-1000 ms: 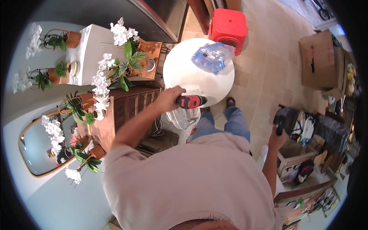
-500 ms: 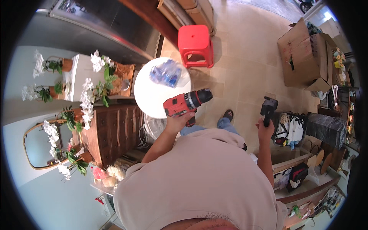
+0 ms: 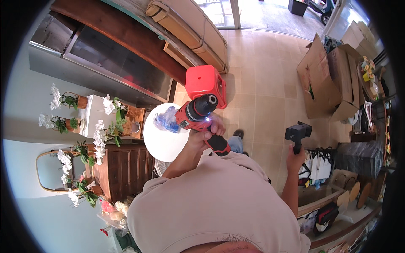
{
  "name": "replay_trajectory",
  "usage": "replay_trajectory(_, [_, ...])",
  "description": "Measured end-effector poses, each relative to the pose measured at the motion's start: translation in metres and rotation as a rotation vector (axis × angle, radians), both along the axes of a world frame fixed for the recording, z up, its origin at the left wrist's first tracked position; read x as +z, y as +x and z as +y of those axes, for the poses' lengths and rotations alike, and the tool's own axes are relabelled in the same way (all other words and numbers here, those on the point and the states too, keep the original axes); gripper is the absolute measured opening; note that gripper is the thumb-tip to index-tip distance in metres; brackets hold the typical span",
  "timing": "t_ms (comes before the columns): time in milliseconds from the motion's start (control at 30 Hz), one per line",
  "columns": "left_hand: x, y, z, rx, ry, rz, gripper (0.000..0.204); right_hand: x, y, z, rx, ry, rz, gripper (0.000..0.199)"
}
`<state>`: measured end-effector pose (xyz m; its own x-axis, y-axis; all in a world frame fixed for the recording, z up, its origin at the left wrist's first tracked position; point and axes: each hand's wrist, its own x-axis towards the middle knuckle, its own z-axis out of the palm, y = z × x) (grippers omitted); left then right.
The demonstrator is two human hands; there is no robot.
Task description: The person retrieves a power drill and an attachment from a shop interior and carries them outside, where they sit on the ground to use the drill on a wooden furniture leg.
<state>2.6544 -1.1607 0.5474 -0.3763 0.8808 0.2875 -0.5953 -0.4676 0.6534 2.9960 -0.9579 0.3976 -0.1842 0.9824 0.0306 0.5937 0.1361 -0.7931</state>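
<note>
A red and black cordless drill (image 3: pixel 193 114) is in my left hand (image 3: pixel 197 141), whose fingers are wrapped round it at the top of the grip. Its black chuck points up and away, and a small bluish-white light glows below the chuck. The bare lower end of the grip slants to the right over my shirt. Well to the right, my right hand (image 3: pixel 296 157) is closed on a black block with a stem, which looks like a drill battery pack (image 3: pixel 298 131). The stem sits between the fingers. Drill and battery pack are apart.
Beyond the drill stands a round white table (image 3: pixel 162 145) with a crumpled blue and clear plastic bag (image 3: pixel 167 121). A red plastic stool (image 3: pixel 201 81) is behind it. A wooden chest of drawers (image 3: pixel 126 173) and white orchids line the left. A large cardboard box (image 3: pixel 318 78) stands at right.
My left hand has turned the drill so the chuck points farther up and the grip shows. The light is now visible. The battery pack has tilted, and the whole view has shifted.
</note>
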Motion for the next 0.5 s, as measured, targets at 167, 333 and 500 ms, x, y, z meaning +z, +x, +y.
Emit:
replay_trajectory(167, [-0.037, -0.051, 0.078, -0.208, 0.269, 0.04, 0.049, 0.018, -0.042, 0.058, 0.004, 0.029, -0.041, 0.028])
replay_trajectory(333, [-0.039, -0.11, 0.178, -0.326, 0.48, 0.131, 0.071, 0.032, -0.099, 0.139, 0.005, 0.075, -0.007, 0.028])
replay_trajectory(500, [-0.027, -0.154, 0.254, -0.23, -0.019, 0.11, 0.03, 0.072, -0.166, 0.227, -0.091, -0.226, 0.211, 0.027])
